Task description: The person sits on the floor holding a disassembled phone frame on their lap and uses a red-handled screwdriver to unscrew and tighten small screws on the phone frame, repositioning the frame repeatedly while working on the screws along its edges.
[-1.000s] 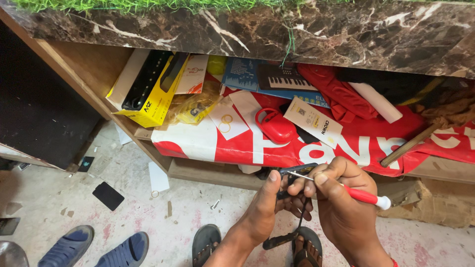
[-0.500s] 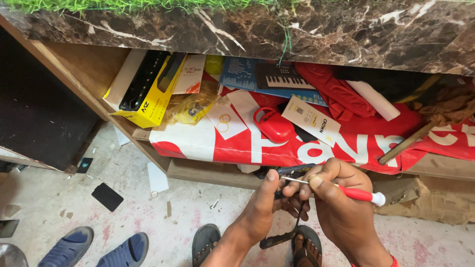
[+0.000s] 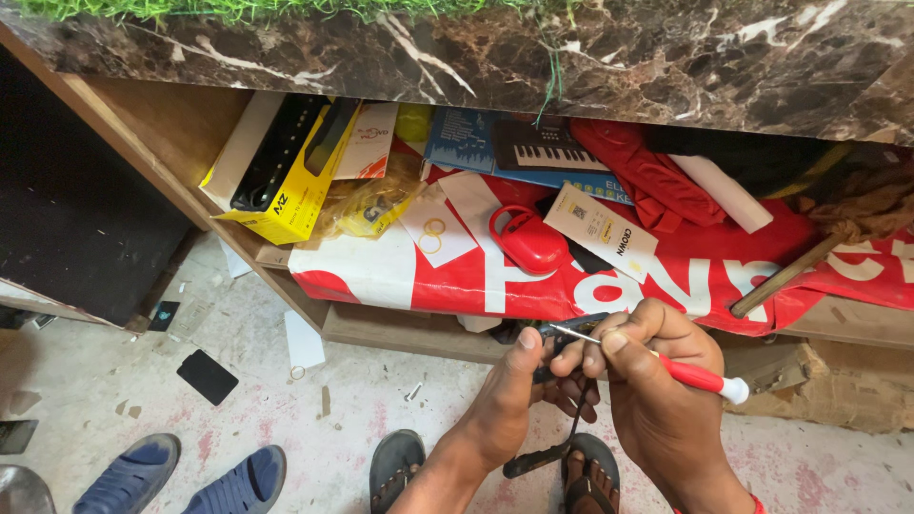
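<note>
A: Right hand [image 3: 657,381] pinches a small screwdriver [image 3: 666,366], red handle, white cap, thin steel shaft. Tip points left into a small dark gadget [image 3: 562,338] that the left hand [image 3: 509,400] clamps between thumb and fingers.

B: Where's that gadget sitting?

A: Not sitting. Held in the air, just off the front edge of the wooden shelf [image 3: 400,328], above the floor [image 3: 124,381]. A dark strap [image 3: 543,457] dangles from it toward the sandals [image 3: 400,466].

B: Risks?

A: My read: the tip could skid off the part, since nothing braces it but fingers, and the left fingertips are right beside the shaft. Any loosened bit would likely drop onto that gritty, littered floor and be hard to find.

B: Surfaces?

A: Shelf carries a glossy red-and-white plastic sheet [image 3: 457,276], crumpled. On it a smooth red clamshell case [image 3: 528,243], a yellow cardboard box [image 3: 286,190] toward the left end, a blue box with a keyboard picture [image 3: 514,148] at the back. Polished brown marble slab [image 3: 571,57] overhead, with artificial grass along its far edge.
</note>
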`<state>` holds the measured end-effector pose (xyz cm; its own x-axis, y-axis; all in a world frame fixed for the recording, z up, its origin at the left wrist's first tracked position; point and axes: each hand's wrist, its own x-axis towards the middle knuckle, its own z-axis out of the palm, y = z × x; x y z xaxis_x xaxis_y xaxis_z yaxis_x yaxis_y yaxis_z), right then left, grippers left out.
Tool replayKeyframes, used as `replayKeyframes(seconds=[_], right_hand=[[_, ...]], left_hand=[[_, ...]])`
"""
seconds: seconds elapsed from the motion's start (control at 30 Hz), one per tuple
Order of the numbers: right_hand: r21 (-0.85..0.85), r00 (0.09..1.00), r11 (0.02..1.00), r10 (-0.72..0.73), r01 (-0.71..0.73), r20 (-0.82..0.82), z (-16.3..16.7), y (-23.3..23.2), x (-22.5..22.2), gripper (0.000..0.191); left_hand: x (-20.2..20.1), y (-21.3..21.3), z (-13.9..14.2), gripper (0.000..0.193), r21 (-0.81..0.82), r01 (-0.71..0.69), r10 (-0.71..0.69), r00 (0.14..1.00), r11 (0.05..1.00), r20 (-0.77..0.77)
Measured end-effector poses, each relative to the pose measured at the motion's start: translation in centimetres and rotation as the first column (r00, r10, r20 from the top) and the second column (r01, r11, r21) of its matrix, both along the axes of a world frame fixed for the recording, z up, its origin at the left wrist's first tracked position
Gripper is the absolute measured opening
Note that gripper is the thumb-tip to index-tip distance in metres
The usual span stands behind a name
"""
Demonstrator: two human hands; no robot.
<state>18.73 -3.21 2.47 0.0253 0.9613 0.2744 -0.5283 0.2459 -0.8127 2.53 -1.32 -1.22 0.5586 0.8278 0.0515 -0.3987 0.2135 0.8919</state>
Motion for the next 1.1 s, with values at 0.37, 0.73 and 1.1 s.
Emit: replayKeyframes(seconds=[0.37, 0.73, 1.1], right_hand=[[0.000, 1.000, 1.000, 0.001, -0.001, -0.021, 0.1, -0.1, -0.1, 0.011], [-0.042, 0.999, 0.999, -0.032, 0.033, 0.037, 0.2, -0.2, -0.2, 0.015], [-0.087, 0.998, 0.995, 0.055, -0.055, -0.009, -0.2, 0.3, 1.1, 0.011]], left_hand=[[0.1, 0.0, -0.3, 0.081, -0.043, 0.040, -0.038, 0.998, 0.998, 0.057], [0.0, 0.0, -0.1, 0.078, -0.020, -0.006, 0.007, 1.000, 1.000, 0.024], [-0.1, 0.1, 0.0, 0.079, 0.026, 0.007, -0.007, 1.000, 1.000, 0.007]])
